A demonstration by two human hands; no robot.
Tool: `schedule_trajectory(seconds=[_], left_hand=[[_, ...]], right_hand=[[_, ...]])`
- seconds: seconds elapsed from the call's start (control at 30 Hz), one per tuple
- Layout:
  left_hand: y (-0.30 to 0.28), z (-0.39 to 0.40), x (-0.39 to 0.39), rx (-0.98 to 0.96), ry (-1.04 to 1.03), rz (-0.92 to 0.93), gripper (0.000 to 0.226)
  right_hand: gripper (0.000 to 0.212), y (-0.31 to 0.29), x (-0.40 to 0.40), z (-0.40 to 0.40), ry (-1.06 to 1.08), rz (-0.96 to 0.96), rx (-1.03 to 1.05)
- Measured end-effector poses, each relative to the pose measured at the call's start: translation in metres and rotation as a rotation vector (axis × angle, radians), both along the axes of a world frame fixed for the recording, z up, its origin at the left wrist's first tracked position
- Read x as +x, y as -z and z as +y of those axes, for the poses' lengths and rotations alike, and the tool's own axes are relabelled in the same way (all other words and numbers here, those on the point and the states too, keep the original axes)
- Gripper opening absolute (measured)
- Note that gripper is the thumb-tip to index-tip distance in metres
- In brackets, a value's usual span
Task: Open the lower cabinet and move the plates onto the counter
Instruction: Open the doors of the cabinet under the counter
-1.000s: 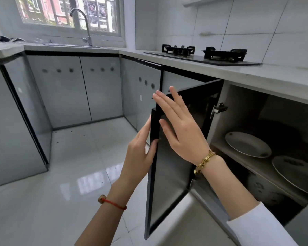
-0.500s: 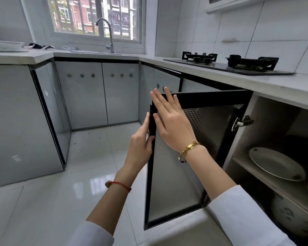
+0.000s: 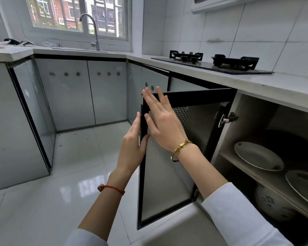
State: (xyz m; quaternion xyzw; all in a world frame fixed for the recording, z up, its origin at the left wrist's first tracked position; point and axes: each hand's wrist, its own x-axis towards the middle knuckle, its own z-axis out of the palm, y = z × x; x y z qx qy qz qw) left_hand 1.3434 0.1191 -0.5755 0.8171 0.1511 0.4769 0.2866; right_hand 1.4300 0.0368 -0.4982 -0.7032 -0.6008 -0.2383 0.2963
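The lower cabinet door (image 3: 194,132), black-framed with a patterned glass panel, stands swung wide open. My left hand (image 3: 132,150) holds its free vertical edge, thumb on the inner face. My right hand (image 3: 164,125) lies flat with spread fingers against the inside of the panel near the top corner. Inside the cabinet, two white plates rest on the shelf: one (image 3: 258,156) toward the left, another (image 3: 302,185) at the right, cut off by the frame edge. The grey counter (image 3: 267,86) runs above the cabinet.
A black two-burner gas hob (image 3: 213,62) sits on the counter. A white patterned pot (image 3: 272,203) stands under the shelf. A sink faucet (image 3: 92,29) is below the window. Closed grey cabinets line the far wall. Glossy tiled floor (image 3: 60,174) lies to the left.
The door has swung further open, now showing its inner face broadly. Both hands stayed on its free edge and moved with it. My view shifted, showing more of the hob and counter.
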Motion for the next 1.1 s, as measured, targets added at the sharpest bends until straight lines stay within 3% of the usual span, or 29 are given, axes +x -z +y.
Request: schedule_trajectory(seconds=[0.27,0.53,0.9,1.1], left_hand=[[-0.016,-0.036,-0.011,0.077,-0.041,-0.109,0.072],[-0.03,-0.07,0.009,0.185,0.193,-0.215,0.062],[-0.028,-0.16,0.084,0.109,0.571,-0.076,0.055],[-0.02,-0.216,0.121,0.201,0.709,0.042,0.055]], right_hand=[[0.059,-0.003,-0.006,-0.031,0.019,0.074,0.058],[0.054,-0.006,0.014,-0.108,0.264,0.039,0.091],[0.052,0.008,0.048,-0.261,0.65,0.026,0.121],[0.051,0.017,0.051,-0.336,0.869,0.026,0.11]])
